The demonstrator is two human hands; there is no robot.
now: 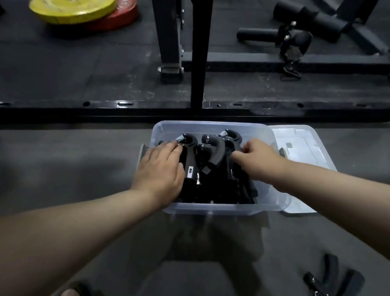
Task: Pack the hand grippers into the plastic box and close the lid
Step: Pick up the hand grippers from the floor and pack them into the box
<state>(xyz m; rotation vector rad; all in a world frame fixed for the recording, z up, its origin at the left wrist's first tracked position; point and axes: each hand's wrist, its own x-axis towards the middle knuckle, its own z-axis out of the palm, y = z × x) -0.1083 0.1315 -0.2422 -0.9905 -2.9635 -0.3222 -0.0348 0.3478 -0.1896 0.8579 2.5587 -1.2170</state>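
A clear plastic box (210,209) sits on the grey floor in front of me, filled with several black hand grippers (212,156) with silver springs. My left hand (161,168) lies palm down on the grippers at the box's left side, fingers pressing on one near its spring. My right hand (257,154) reaches in from the right, fingers curled on a gripper at the box's far right. The clear lid (306,147) lies flat on the floor, tucked behind the box's right side. One more hand gripper (332,291) lies loose on the floor at the lower right.
A black steel rack frame (199,45) with a floor rail stands just beyond the box. Yellow and red weight plates (72,4) lie at the far left. Black foam rollers and a bench base (311,17) are at the far right. My knee shows at the bottom edge.
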